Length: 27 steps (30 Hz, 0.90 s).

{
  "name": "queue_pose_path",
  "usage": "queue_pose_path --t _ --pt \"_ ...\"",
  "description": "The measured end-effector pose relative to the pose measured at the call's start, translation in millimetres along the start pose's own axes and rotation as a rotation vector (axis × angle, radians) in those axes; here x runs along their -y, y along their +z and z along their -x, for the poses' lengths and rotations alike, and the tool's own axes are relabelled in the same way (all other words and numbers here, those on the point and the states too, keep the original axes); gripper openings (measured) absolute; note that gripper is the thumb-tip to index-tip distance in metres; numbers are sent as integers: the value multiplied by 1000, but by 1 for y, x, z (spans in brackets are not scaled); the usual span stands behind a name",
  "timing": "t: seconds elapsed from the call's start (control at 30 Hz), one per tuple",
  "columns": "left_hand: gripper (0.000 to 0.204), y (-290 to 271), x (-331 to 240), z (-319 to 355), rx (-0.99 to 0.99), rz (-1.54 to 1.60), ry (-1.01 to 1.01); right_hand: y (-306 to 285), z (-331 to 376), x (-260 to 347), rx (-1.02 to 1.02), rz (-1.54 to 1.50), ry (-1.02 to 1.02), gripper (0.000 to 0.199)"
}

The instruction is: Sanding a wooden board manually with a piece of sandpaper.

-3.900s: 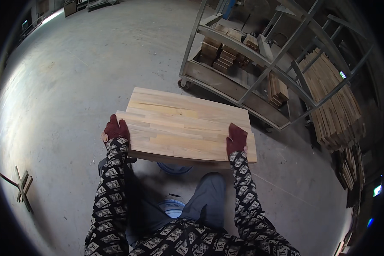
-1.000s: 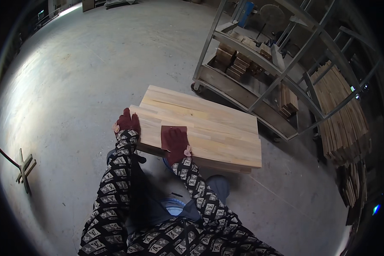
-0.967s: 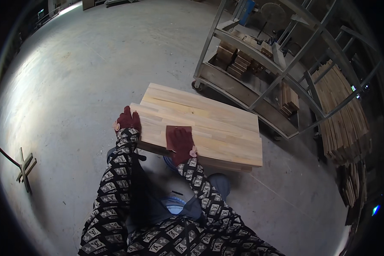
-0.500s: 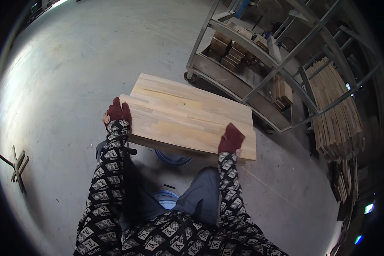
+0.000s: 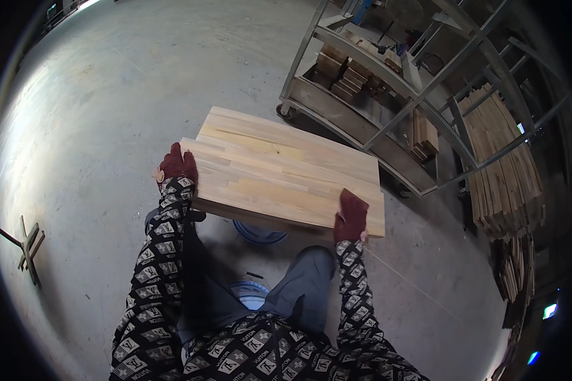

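I hold a stack of pale glued-wood panels (image 5: 286, 171) flat in front of me, above the concrete floor. My left hand (image 5: 175, 166), in a dark red glove, grips the stack's left near corner. My right hand (image 5: 351, 216), gloved the same way, grips the near edge close to the right corner. The top panel sits slightly offset from the one beneath it. My patterned sleeves and grey trousers show below the stack.
A metal wheeled rack (image 5: 388, 95) with wood blocks on its shelves stands just beyond the panels. Stacks of thin wood strips (image 5: 499, 165) lie at the right. A blue bucket (image 5: 251, 293) sits by my legs. A metal bracket (image 5: 25, 247) lies on the floor at left.
My right hand slid from the middle of the top panel to the stack's right near corner. The left hand stayed on the left corner, and the view shifted slightly.
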<state>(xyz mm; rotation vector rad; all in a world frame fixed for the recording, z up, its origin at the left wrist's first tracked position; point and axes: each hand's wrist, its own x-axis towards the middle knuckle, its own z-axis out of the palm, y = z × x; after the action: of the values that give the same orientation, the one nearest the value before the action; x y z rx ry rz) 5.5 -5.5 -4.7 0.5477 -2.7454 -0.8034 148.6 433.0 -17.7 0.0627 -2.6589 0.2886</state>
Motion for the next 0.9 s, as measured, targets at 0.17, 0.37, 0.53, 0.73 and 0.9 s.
queue_pose_path --t 0.17,0.37,0.53,0.73,0.9 --pt "52 1 0 0 4 -42 -16 -23 7 -67 -190 78 170 52" --pt "50 -1 1 -1 -3 -29 -1 48 -24 93 28 3 18 49" --pt "46 -2 1 -1 -23 -77 61 66 -22 177 142 -217 -297 73" --pt "45 -1 0 0 -27 -89 39 17 -7 30 -40 -50 -72 62" --pt "44 1 2 0 -61 -65 27 -16 -9 -60 -85 90 200 49"
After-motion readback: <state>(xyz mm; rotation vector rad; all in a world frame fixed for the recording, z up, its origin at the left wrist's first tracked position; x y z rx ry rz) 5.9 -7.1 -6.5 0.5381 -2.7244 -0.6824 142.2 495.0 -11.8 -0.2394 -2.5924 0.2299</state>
